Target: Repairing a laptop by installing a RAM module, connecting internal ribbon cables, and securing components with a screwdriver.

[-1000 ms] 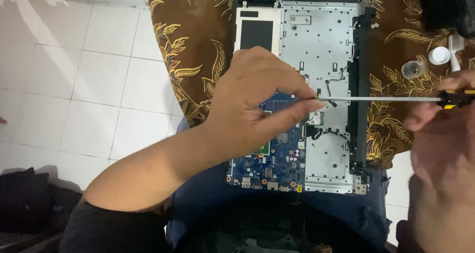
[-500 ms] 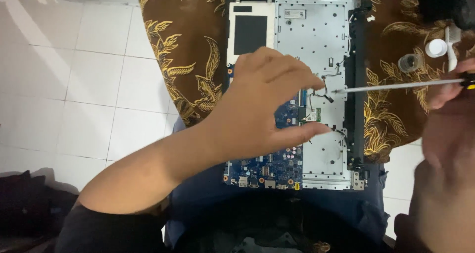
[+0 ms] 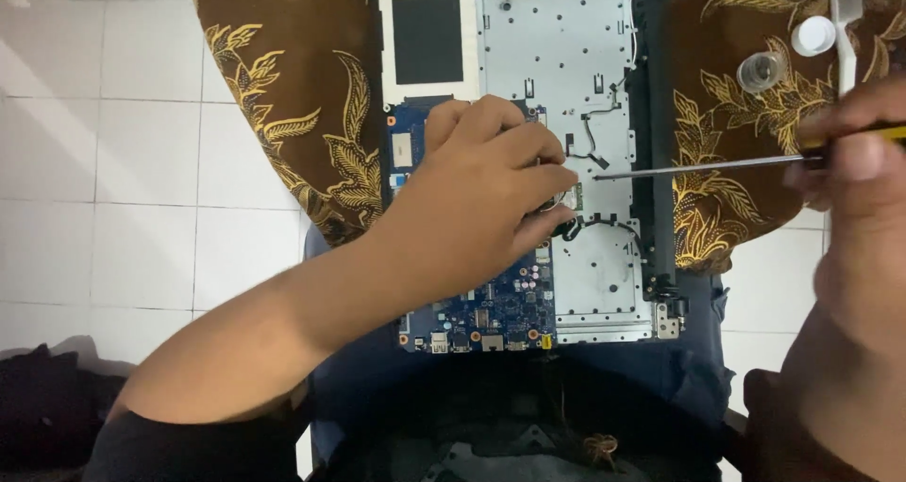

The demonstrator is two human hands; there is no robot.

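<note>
An opened laptop base (image 3: pixel 557 76) lies on a brown patterned cloth (image 3: pixel 293 133), showing a silver metal plate and a blue circuit board (image 3: pixel 491 317). My left hand (image 3: pixel 486 194) rests on the board, its fingertips pinching a small part near the board's right edge. My right hand (image 3: pixel 854 147), blurred at the right edge, grips a long screwdriver (image 3: pixel 698 166) with a yellow and black handle. The screwdriver's tip points at the metal plate just right of my left fingertips.
A white round cap (image 3: pixel 813 36) and a small clear lid (image 3: pixel 761 71) lie on the cloth at upper right, beside a white plastic stick (image 3: pixel 846 29). White floor tiles (image 3: pixel 104 180) lie to the left. My lap in dark blue cloth (image 3: pixel 528 378) is under the laptop's near edge.
The view has shifted, so the laptop sits lower in the picture. My left hand's fingers have closed down onto the board. The screwdriver stays level, with its tip near those fingers.
</note>
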